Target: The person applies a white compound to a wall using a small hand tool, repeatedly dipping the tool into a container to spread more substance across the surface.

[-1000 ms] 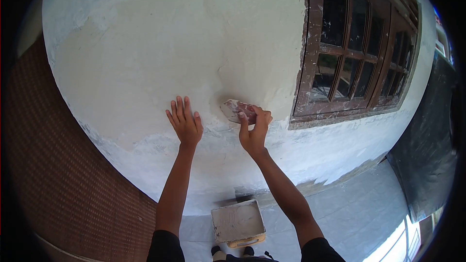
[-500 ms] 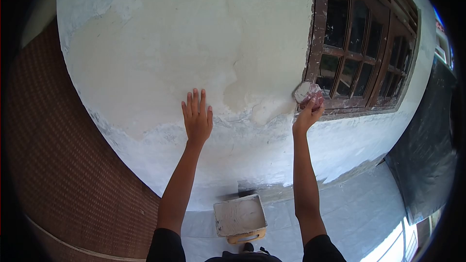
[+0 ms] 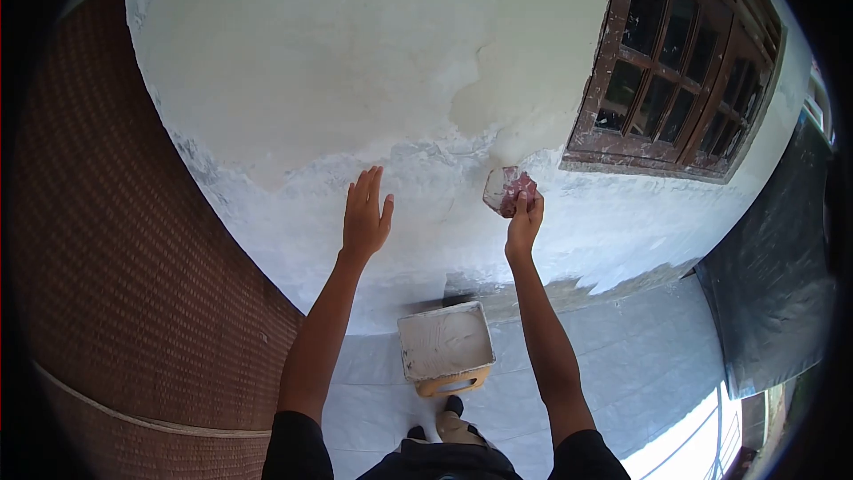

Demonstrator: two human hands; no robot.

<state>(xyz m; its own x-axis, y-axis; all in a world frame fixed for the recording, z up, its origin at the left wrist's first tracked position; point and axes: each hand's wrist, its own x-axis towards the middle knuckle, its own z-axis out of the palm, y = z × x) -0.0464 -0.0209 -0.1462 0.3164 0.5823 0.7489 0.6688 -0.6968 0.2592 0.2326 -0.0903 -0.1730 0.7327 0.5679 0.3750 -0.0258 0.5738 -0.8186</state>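
My right hand [image 3: 525, 224] grips a reddish scraper [image 3: 510, 192] smeared with pale paste, held at the wall below and left of the window. My left hand [image 3: 365, 218] is at the wall to the left, fingers stretched out and holding nothing. The wall [image 3: 355, 62] has a cream-coloured coat above and a rougher whitish-blue surface below. Under and between my hands, a rectangular tray [image 3: 446, 340] of pale paste rests on a yellow stool [image 3: 451, 384].
A brown wooden window [image 3: 662, 71] is at the upper right. A woven brown mat [image 3: 151, 249] stands along the left. Grey sheeting [image 3: 569, 364] covers the floor, and a dark sheet [image 3: 769, 258] hangs at the right.
My right hand and the scraper have moved left and slightly down, away from the window corner. My left fingers are closer together. The view has tilted down, showing more floor and my feet.
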